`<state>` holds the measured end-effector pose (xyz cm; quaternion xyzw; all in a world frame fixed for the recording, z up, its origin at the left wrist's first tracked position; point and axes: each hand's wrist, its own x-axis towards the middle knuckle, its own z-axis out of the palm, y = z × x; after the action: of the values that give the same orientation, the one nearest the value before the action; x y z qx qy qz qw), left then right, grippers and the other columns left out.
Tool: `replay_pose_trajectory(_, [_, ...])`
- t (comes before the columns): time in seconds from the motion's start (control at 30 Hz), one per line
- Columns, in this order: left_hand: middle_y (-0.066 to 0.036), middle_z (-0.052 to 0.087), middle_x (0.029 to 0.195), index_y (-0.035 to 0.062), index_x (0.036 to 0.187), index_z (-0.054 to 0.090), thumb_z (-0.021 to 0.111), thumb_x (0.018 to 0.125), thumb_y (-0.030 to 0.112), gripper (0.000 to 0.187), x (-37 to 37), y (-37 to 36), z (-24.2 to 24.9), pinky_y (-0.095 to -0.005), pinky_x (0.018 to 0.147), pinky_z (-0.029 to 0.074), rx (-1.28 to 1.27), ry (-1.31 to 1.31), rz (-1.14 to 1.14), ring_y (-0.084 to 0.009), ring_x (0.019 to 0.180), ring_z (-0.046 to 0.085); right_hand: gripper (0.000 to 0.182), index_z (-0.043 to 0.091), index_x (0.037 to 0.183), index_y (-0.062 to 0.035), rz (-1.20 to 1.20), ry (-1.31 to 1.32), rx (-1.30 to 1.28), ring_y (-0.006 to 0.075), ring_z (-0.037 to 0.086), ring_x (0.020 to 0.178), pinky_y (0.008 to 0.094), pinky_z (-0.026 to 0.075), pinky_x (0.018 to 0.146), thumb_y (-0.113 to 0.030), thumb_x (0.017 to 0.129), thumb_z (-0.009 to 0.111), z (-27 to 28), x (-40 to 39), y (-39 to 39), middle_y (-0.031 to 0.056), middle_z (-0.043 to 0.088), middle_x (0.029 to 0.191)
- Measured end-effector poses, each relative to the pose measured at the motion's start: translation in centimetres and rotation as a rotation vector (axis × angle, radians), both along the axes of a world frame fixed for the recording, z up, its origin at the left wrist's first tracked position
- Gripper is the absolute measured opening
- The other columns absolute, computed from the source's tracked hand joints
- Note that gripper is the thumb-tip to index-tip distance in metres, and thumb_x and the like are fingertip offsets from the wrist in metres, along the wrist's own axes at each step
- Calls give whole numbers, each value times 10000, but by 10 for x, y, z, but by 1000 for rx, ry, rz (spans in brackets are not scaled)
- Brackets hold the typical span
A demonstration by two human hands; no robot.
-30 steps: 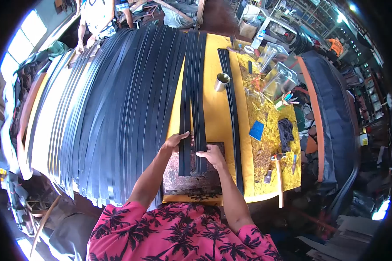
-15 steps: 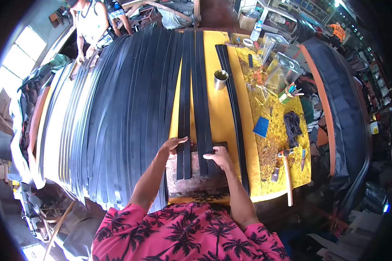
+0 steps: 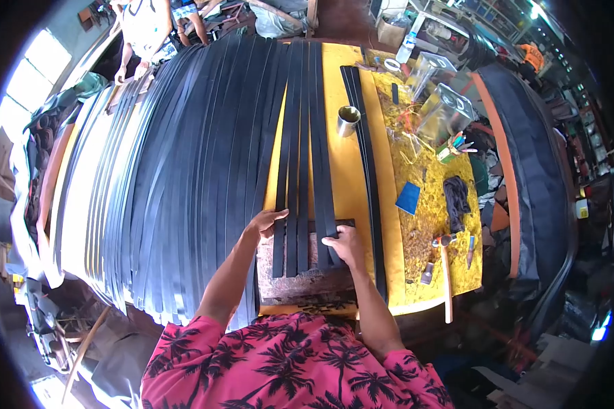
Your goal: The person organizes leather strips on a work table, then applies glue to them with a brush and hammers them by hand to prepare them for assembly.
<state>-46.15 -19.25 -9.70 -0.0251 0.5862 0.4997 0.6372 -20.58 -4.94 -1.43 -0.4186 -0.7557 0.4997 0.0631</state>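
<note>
Several long black strips point(image 3: 292, 170) run toward me across the yellow table point(image 3: 341, 163), their near ends lying on a worn brown block point(image 3: 307, 286). My left hand point(image 3: 269, 221) is at the leftmost of these strips, thumb stretched across its edge and the other fingers mostly hidden. On the right, my right hand point(image 3: 343, 245) is closed on the end of the rightmost strip point(image 3: 325, 204), with the thumb on top. Narrow gaps show between the strip ends on the block.
Many black strips point(image 3: 211, 170) cover the table's left side. A metal cup point(image 3: 348, 120), a bundle of black strips point(image 3: 368, 184), a hammer point(image 3: 446, 273), a blue square point(image 3: 408, 198) and a dark cloth point(image 3: 456, 198) lie rightward. A person point(image 3: 147, 31) stands at far left.
The strip ends on the block have spread from two close groups into more separate strips. My left hand has moved slightly left, and the view has shifted a little.
</note>
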Motion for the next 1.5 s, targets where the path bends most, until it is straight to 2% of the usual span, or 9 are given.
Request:
replay_pose_trajectory(0.13, [26,530,550,55,943,654,736,863,391,355,22,18,50,-249,338,294,-1,68,211,-74,363,386,327,702,846,18,16,-84,30,278,685,740,350,514,693,-230,672,826,21,5,8,163,693,765])
replay_pose_trajectory(0.2, [-17,595,639,51,971,662,748,859,346,327,22,8,100,-274,471,482,-194,436,-154,-112,494,545,348,690,840,23,73,-176,174,303,680,757,364,517,707,-250,673,828,25,8,7,170,687,773])
replay_pose_trajectory(0.23, [-116,656,907,40,1093,630,744,851,312,381,27,6,91,-351,698,561,-91,538,-90,-217,744,656,373,677,876,21,67,-183,246,327,672,786,382,519,725,-264,685,823,23,10,6,178,686,812])
replay_pose_trajectory(0.27, [-116,656,907,40,1093,630,744,851,312,381,37,0,91,-351,698,561,-93,536,-93,-217,744,656,397,664,913,18,61,-190,319,350,664,815,400,521,743,-279,698,818,21,12,6,187,684,850])
replay_pose_trajectory(0.37, [-207,493,1306,54,1289,507,737,815,296,580,80,-19,111,-496,1007,403,-105,1641,-137,-377,1212,490,470,637,1038,1,91,-310,395,367,657,890,428,525,780,-301,720,806,43,16,3,210,683,958])
replay_pose_trajectory(0.47, [-196,470,1371,84,1344,499,728,805,412,671,114,-48,113,-543,1092,312,332,1656,-393,-386,1300,417,506,615,1087,-15,109,-350,532,376,662,922,454,525,796,-322,732,800,50,18,0,230,680,971])
replay_pose_trajectory(0.8, [-198,355,1505,13,1397,444,628,906,389,645,150,-66,90,-491,1139,293,520,1557,-697,-367,1392,344,526,575,1100,-23,176,-380,471,375,662,936,460,528,787,-340,743,795,53,27,-3,222,677,993])
replay_pose_trajectory(1.07, [-166,358,1511,0,1392,455,654,865,486,744,150,-87,95,-547,1133,249,290,1725,-616,-360,1409,316,347,644,1021,-74,152,-142,556,347,636,901,441,529,769,-315,793,743,68,36,-49,136,621,933])
replay_pose_trajectory(1.5, [-181,278,1552,92,1483,354,608,863,550,812,147,-99,111,-582,1147,166,289,1668,-681,-360,1443,244,490,593,1132,-16,-29,-35,595,370,609,970,438,503,821,-286,770,780,58,65,-87,185,610,1042])
